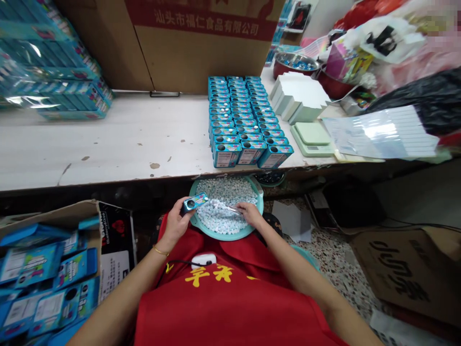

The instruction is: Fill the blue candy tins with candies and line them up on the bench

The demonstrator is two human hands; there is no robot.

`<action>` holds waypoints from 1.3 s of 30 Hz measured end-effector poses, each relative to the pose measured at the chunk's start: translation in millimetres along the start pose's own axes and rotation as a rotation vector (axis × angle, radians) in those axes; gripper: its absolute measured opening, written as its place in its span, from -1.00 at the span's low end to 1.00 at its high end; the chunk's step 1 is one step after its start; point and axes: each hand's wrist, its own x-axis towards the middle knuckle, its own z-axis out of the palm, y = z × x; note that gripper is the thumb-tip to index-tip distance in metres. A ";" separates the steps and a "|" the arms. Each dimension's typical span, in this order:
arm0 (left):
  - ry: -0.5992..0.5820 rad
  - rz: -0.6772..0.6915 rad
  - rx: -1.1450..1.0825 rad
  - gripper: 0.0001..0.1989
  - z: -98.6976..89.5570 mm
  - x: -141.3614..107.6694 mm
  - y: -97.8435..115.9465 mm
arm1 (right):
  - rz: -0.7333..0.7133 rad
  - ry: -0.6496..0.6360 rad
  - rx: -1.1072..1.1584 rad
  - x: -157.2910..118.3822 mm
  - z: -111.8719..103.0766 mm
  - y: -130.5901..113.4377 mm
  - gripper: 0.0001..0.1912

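Note:
My left hand is closed around a small blue candy box with a dark round opening on its top face. The box is tilted over the left rim of a turquoise basin. Small white candies fill much of the basin, which sits at my lap. Over on its right side, my right hand grips the handle of a metal spoon. The bowl of the spoon is hidden among the candies.
Rows of similar blue boxes stand on the white table, beside a pale green scale and white cartons. A carton of flattened blue packaging is at left. Wrapped packs and a large cardboard box stand behind.

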 end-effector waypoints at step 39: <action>0.137 0.162 -0.160 -0.59 -33.3 62.1 54.3 | 0.025 0.121 -0.240 -74.0 -89.9 -11.8 -0.62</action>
